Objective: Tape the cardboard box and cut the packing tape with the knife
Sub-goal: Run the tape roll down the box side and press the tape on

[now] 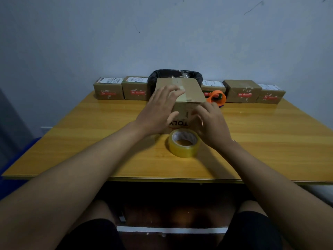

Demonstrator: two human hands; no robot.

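Observation:
A closed cardboard box [189, 91] stands mid-table, with a strip of tape along its top seam. My left hand [158, 110] rests flat on the box's near-left top edge, fingers spread. In front of the box's near right face is my right hand [210, 121], fingers apart, holding nothing. A roll of clear yellowish packing tape [184, 142] lies flat on the table just in front of the box, beside my right hand. An orange tool [216, 97] lies to the right of the box; I cannot tell if it is the knife.
Several small taped parcels [109, 91] [242, 91] line the back of the wooden table [90, 141] against the wall. A bin lined with a black bag [156, 74] stands behind the box. The table's front edge is near my knees.

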